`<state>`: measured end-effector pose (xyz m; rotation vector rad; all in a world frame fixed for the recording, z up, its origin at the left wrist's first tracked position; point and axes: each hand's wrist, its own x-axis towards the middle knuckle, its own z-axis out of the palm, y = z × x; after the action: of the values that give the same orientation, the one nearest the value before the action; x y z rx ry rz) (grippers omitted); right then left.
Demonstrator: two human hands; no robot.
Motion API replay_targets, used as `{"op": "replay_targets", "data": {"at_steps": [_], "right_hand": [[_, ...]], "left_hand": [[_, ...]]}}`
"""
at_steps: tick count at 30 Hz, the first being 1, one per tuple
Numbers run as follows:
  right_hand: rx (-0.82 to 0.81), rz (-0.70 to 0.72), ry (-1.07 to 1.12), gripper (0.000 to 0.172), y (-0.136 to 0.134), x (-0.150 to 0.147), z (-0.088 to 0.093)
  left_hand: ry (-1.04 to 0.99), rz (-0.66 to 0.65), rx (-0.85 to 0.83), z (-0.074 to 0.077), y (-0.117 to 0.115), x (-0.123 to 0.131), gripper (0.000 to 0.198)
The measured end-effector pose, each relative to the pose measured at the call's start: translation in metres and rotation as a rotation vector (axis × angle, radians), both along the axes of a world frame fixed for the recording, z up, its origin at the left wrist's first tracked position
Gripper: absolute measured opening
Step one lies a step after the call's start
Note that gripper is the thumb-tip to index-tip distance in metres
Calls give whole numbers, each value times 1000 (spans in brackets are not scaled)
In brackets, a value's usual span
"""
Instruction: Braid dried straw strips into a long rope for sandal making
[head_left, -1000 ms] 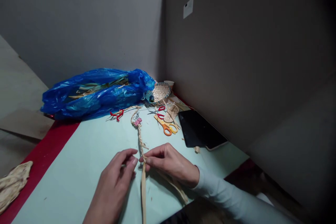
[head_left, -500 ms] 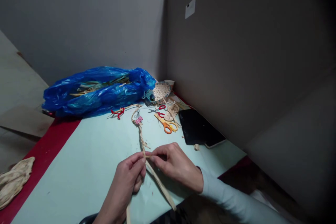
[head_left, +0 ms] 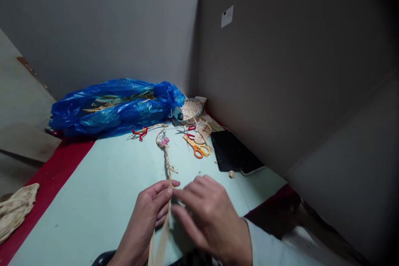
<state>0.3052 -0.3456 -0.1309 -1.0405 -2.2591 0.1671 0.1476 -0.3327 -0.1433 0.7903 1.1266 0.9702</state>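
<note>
A pale braided cord [head_left: 167,161] of dry plant strips runs up the table from my left hand [head_left: 149,212]. My left thumb and fingers pinch its lower end. Loose strips [head_left: 163,237] hang below the pinch toward the table's front edge. My right hand [head_left: 212,216], slightly blurred, is just right of the strips; its thumb and index finger are spread, and nothing shows between them. A pink clip [head_left: 164,142] sits on the cord's upper part.
A blue plastic bag [head_left: 118,116] of plant strips lies at the back left. Orange-handled scissors [head_left: 198,152], red-handled scissors [head_left: 190,132], a woven basket [head_left: 192,109] and a black tablet [head_left: 233,151] lie toward the back right. Red cord [head_left: 142,134] lies before the bag.
My right hand has let go of the strip and its fingers have spread, moving lower and nearer. The loose strip on the right has swung left. My left hand still pinches the cord.
</note>
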Motion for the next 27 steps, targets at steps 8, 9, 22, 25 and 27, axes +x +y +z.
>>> {"op": "replay_targets", "data": {"at_steps": [8,9,22,25,27], "right_hand": [[-657,131,208,22,44,5,10],[-672,138,235,21,47,3,7],[-879,113,598,24,46,-3,-18],[-857,41,569,23,44,-6,-20],[-847,53,556,25,43,-8,-21]], "left_hand": [[-57,-51,74,-6,3,-2,43],[-47,-51,93,-6,3,-1,42],[301,-27,157,-7,-7,-10,29],[507,-9,209,3,-13,-21,29],[562,17,230,9,-19,-21,27]]}}
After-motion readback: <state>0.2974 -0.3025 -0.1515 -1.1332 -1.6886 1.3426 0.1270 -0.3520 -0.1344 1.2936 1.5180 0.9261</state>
